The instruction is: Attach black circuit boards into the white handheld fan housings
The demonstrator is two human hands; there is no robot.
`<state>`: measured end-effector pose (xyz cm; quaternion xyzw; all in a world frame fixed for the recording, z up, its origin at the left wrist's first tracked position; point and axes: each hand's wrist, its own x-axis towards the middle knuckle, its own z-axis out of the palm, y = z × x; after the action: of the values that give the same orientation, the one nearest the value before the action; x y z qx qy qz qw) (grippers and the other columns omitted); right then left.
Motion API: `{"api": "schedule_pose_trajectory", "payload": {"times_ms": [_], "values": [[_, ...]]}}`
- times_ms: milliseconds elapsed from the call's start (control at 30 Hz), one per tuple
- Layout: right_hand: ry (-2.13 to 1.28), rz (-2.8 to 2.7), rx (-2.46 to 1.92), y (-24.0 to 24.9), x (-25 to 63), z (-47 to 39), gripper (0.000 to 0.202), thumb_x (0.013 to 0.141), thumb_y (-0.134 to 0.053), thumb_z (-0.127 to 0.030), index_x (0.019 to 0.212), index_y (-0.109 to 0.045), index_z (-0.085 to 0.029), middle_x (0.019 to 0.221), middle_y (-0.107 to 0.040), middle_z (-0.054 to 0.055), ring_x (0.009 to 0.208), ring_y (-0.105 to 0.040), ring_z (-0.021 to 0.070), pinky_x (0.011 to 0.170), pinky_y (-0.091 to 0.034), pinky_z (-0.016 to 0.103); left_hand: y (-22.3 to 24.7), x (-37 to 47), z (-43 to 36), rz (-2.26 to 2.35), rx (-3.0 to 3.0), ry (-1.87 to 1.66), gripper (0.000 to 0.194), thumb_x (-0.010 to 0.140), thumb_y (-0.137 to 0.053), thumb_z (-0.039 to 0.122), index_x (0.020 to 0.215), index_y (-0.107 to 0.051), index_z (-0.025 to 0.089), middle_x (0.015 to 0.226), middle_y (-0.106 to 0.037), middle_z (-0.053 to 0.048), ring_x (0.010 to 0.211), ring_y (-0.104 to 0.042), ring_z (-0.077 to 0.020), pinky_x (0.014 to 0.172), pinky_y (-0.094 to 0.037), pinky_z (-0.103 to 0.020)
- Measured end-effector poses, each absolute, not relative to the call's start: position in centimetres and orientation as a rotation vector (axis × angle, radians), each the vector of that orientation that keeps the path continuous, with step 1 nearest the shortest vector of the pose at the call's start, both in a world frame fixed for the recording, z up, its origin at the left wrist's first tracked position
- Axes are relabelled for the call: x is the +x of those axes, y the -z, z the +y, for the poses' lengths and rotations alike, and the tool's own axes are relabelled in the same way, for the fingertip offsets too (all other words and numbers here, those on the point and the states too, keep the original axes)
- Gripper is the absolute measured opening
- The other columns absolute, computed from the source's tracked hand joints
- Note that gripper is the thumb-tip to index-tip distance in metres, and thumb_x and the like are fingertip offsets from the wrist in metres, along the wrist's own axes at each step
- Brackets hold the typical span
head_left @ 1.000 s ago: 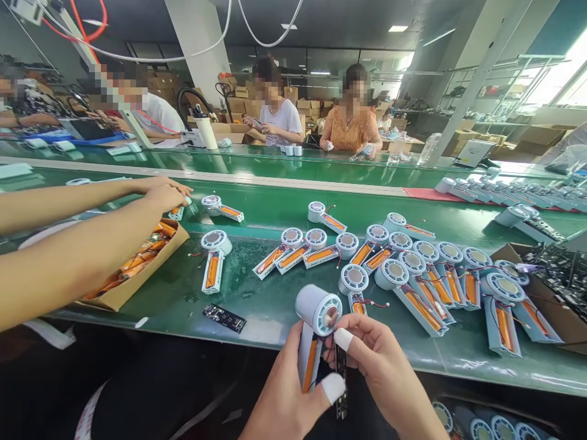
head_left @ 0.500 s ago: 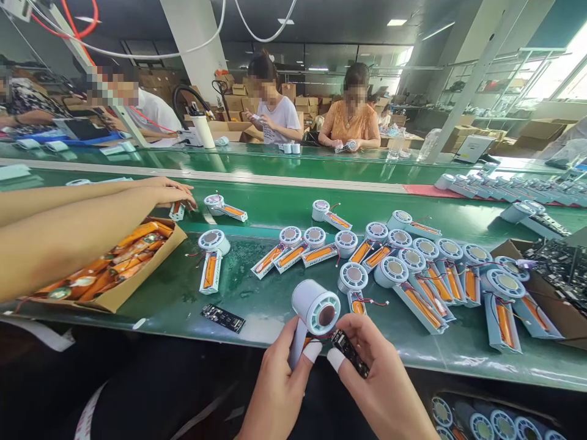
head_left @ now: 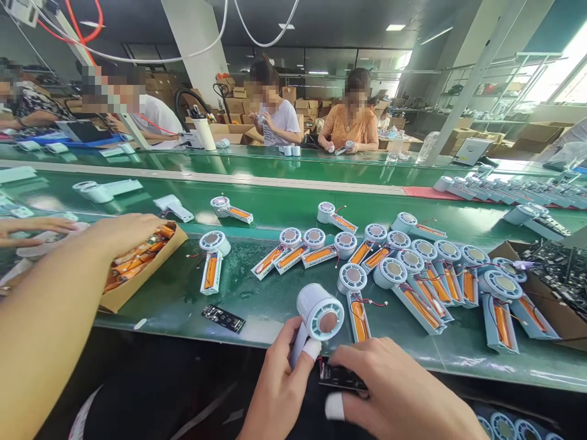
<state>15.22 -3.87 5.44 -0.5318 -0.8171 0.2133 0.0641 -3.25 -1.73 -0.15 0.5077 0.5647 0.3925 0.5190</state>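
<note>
My left hand (head_left: pixel 287 373) is closed around the handle of a pale blue handheld fan housing (head_left: pixel 316 308), its round head tilted up with a copper-coloured disc facing me. Just right of the handle, my right hand (head_left: pixel 380 379) is curled about a black circuit board (head_left: pixel 342 376), which lies level under the index finger. The right thumb stands apart from the board, and the fingers behind it are hidden. A bit of red wire shows at the board's left end. Both thumbs wear white covers. Another circuit board (head_left: pixel 223 318) lies on the green bench to the left.
Several open fan housings with orange batteries (head_left: pixel 360 318) spread across the bench (head_left: pixel 169 324). A cardboard box of batteries (head_left: pixel 137 263) sits left, with another person's arm (head_left: pixel 59 305) over it. A box of circuit boards (head_left: pixel 559 269) stands right. Co-workers (head_left: pixel 279 116) sit opposite.
My right hand has turned palm-down and moved slightly lower, its thumb coming off the circuit board, which now lies more level. The neighbouring person's arms have pulled back left toward the battery box.
</note>
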Motion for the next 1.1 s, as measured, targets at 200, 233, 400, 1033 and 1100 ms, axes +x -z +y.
{"api": "schedule_pose_trajectory", "payload": {"times_ms": [200,233,400,1033,1100], "values": [[-1.128,-2.154,-1.34,-4.8,13.7,-3.8,0.017,0.091,-0.055,-0.013,0.076,-0.06,-0.021,0.07,-0.068,-0.002,0.064,-0.059,0.0129,0.063,-0.036,0.022,-0.9,-2.6,-1.5,1.263,0.975,-0.871,0.033,0.082,-0.062,0.041,0.108,-0.071,0.023,0.075,-0.066,0.001,0.068,-0.058,-0.0178,0.059,-0.047,-0.024],[-1.206,-2.055,-1.304,-4.3,13.4,-3.8,0.023,0.094,-0.053,-0.018,0.072,-0.056,-0.021,0.065,-0.064,-0.003,0.062,-0.056,0.0118,0.063,-0.036,0.021,-1.0,-2.6,-1.5,1.249,0.91,-0.878,0.032,0.081,-0.063,0.04,0.106,-0.071,0.022,0.074,-0.066,0.001,0.067,-0.058,-0.0172,0.059,-0.046,-0.023],[-1.394,-1.543,-1.251,-1.4,12.4,-4.0,0.05,0.105,-0.036,-0.055,0.069,-0.044,-0.021,0.055,-0.046,-0.005,0.054,-0.043,0.0101,0.059,-0.034,0.022,-1.3,-2.6,-1.6,1.042,0.788,-0.922,0.04,0.09,-0.057,0.05,0.114,-0.07,0.021,0.086,-0.071,-0.001,0.08,-0.064,-0.0194,0.072,-0.052,-0.027],[-0.623,-1.386,-1.459,3.4,10.6,-7.2,0.043,0.1,-0.05,-0.047,0.134,-0.059,-0.022,0.115,-0.074,0.013,0.102,-0.072,0.0273,0.09,-0.058,0.034,1.8,-1.9,-2.0,1.41,1.035,-1.012,0.053,0.09,-0.052,0.061,0.126,-0.065,0.024,0.103,-0.078,-0.008,0.093,-0.073,-0.0251,0.072,-0.06,-0.029],[-0.527,-1.417,-1.479,3.9,10.4,-7.1,0.041,0.102,-0.046,-0.041,0.136,-0.061,-0.023,0.128,-0.07,0.013,0.114,-0.07,0.0298,0.096,-0.057,0.038,1.6,-2.0,-1.9,1.442,1.008,-1.011,0.052,0.09,-0.055,0.06,0.127,-0.065,0.024,0.111,-0.077,-0.009,0.103,-0.072,-0.0266,0.08,-0.06,-0.03]]}}
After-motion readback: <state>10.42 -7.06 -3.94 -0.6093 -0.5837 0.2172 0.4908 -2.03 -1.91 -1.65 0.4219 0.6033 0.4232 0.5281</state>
